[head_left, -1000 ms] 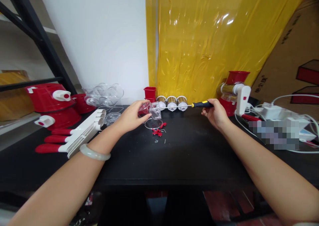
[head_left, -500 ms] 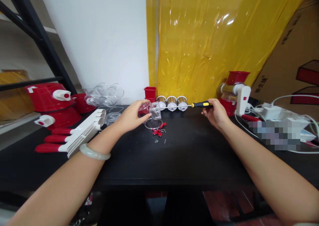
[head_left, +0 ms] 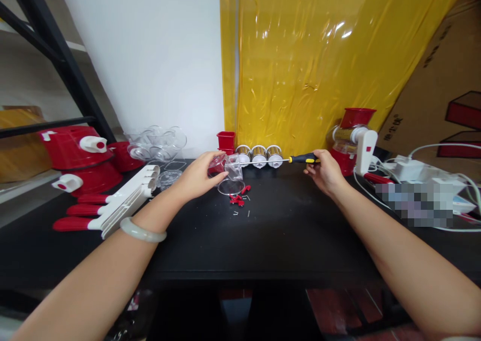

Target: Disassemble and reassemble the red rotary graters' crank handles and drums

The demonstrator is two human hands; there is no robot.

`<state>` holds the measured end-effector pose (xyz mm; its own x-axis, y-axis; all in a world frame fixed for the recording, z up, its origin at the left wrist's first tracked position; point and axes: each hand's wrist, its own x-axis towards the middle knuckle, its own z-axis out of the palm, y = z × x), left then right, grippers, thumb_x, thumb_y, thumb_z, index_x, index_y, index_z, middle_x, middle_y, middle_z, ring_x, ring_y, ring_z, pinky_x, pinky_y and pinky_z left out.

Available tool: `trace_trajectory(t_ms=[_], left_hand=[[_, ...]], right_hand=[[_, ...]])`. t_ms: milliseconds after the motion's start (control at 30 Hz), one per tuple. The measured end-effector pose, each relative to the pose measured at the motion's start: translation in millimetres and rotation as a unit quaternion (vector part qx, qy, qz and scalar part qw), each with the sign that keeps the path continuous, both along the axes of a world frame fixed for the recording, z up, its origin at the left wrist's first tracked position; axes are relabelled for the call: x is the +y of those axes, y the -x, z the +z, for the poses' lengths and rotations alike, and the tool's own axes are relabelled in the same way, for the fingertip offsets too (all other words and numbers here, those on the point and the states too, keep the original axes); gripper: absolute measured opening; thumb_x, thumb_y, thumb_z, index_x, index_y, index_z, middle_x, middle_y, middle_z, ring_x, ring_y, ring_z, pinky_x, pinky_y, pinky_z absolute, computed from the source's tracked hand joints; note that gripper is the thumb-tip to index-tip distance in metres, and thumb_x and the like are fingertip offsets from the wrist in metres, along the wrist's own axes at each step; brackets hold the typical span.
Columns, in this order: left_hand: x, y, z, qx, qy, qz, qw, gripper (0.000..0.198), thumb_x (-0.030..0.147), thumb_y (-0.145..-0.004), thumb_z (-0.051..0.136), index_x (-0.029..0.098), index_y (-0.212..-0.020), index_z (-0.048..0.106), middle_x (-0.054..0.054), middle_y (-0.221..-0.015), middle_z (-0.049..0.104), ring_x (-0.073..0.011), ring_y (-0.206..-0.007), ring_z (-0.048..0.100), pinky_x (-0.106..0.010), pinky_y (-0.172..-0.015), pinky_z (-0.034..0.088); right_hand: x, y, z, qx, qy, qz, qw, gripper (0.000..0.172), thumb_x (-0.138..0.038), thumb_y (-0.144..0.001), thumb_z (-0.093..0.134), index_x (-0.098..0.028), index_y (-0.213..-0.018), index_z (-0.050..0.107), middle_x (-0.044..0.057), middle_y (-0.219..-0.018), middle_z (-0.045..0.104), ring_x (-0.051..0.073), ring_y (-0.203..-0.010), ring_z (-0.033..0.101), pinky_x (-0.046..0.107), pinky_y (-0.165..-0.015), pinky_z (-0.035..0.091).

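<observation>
My left hand [head_left: 206,175] is wrapped round a clear plastic housing [head_left: 234,167] with a red part inside it, held just above the table. In my right hand [head_left: 326,171] is the black and yellow handle of a screwdriver [head_left: 303,158]. Its long metal shaft lies level and points left, with the tip inside or against the housing's open end; the exact contact is too small to tell. Below the housing, a clear ring-shaped rim [head_left: 231,186] shows. Small red plastic parts [head_left: 237,199] and several tiny metal pins or screws [head_left: 236,213] lie on the black table nearby.
Three grater drums [head_left: 259,156] and a red hopper [head_left: 226,141] stand at the back. To the left are white crank handles [head_left: 130,198], red bases [head_left: 77,155] and clear housings [head_left: 158,143]. An assembled grater [head_left: 351,140] and white chargers with cables [head_left: 409,168] are at right.
Both hands stay nearly in place. The screwdriver handle has turned slightly in my right hand, its yellow patch now lower.
</observation>
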<state>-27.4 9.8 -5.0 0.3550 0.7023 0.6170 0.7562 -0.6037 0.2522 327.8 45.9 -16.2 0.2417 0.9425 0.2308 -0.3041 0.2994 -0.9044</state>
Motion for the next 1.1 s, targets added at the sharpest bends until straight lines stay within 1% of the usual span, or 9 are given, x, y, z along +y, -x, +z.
trace_trajectory(t_ms=[167,333,400,600,700,800,867,933,1100], left_hand=[[0.0,0.1,0.2,0.001,0.004,0.004,1.0,0.053,0.043,-0.09,0.063,0.02,-0.136,0.052,-0.012,-0.139,0.06,-0.0275,-0.129,0.058,-0.045,-0.111,0.044],[-1.1,-0.9,0.8,0.001,0.007,0.006,1.0,0.053,0.043,-0.09,0.064,0.018,-0.136,0.052,-0.013,-0.138,0.061,-0.0276,-0.127,0.058,-0.045,-0.111,0.044],[-0.9,-0.6,0.6,0.0,0.006,0.004,1.0,0.053,0.043,-0.09,0.064,0.018,-0.135,0.053,-0.012,-0.138,0.061,-0.0273,-0.127,0.058,-0.045,-0.111,0.044],[0.9,1.3,-0.9,0.006,0.002,0.004,1.0,0.054,0.044,-0.09,0.063,0.018,-0.137,0.052,-0.012,-0.138,0.061,-0.0263,-0.127,0.058,-0.043,-0.111,0.044],[0.9,1.3,-0.9,0.006,0.002,0.006,1.0,0.054,0.044,-0.09,0.063,0.019,-0.137,0.052,-0.012,-0.138,0.061,-0.0264,-0.127,0.058,-0.044,-0.111,0.045],[0.2,0.5,-0.4,0.005,0.003,0.007,1.0,0.054,0.044,-0.09,0.064,0.018,-0.136,0.053,-0.012,-0.138,0.061,-0.0268,-0.127,0.059,-0.044,-0.111,0.045],[-0.3,0.1,-0.1,0.003,0.004,0.008,1.0,0.054,0.044,-0.09,0.064,0.018,-0.136,0.053,-0.012,-0.138,0.061,-0.0272,-0.127,0.058,-0.044,-0.111,0.044],[-0.5,0.1,0.0,0.003,0.006,0.01,1.0,0.054,0.044,-0.09,0.064,0.018,-0.136,0.053,-0.012,-0.138,0.061,-0.0274,-0.127,0.058,-0.045,-0.111,0.045],[-0.1,0.7,0.0,0.003,0.006,0.006,1.0,0.054,0.044,-0.09,0.064,0.018,-0.136,0.053,-0.012,-0.138,0.061,-0.0277,-0.127,0.058,-0.045,-0.11,0.045]], right_hand=[[3.2,-1.1,-1.9,0.014,-0.007,0.019,1.0,0.026,-0.04,-0.078,0.065,-0.024,-0.08,0.045,-0.008,-0.06,0.05,0.008,-0.042,0.046,0.023,-0.044,0.044],[5.8,-2.6,-7.2,-0.047,-0.018,-0.001,0.999,0.043,-0.062,-0.082,0.064,-0.025,-0.076,0.043,-0.012,-0.044,0.034,0.006,-0.035,0.031,0.021,-0.043,0.043],[5.0,-2.7,-7.0,-0.054,-0.025,0.001,0.998,0.042,-0.055,-0.08,0.069,-0.024,-0.076,0.042,-0.012,-0.044,0.033,0.006,-0.036,0.031,0.021,-0.044,0.043],[4.5,-2.3,-2.6,0.013,-0.016,0.014,1.0,0.023,-0.034,-0.075,0.067,-0.024,-0.081,0.048,-0.008,-0.06,0.052,0.008,-0.043,0.048,0.022,-0.044,0.045],[6.5,-2.4,-4.1,0.012,-0.01,0.011,1.0,0.026,-0.043,-0.08,0.065,-0.024,-0.081,0.047,-0.007,-0.058,0.052,0.009,-0.042,0.048,0.023,-0.043,0.045],[7.7,-2.8,-7.3,-0.033,-0.017,-0.013,0.999,0.037,-0.059,-0.084,0.061,-0.025,-0.08,0.046,-0.009,-0.047,0.043,0.009,-0.037,0.039,0.023,-0.042,0.043],[7.3,-2.9,-8.2,-0.063,-0.026,-0.013,0.998,0.04,-0.059,-0.082,0.064,-0.025,-0.077,0.044,-0.011,-0.044,0.036,0.008,-0.035,0.035,0.023,-0.043,0.044],[6.2,-2.6,-7.3,-0.064,-0.028,-0.009,0.998,0.036,-0.05,-0.08,0.069,-0.024,-0.075,0.044,-0.011,-0.044,0.037,0.007,-0.036,0.035,0.022,-0.045,0.045],[3.1,-1.7,-1.6,0.01,0.0,0.007,1.0,0.019,-0.029,-0.073,0.065,-0.024,-0.081,0.049,-0.008,-0.059,0.053,0.008,-0.043,0.048,0.022,-0.045,0.045]])
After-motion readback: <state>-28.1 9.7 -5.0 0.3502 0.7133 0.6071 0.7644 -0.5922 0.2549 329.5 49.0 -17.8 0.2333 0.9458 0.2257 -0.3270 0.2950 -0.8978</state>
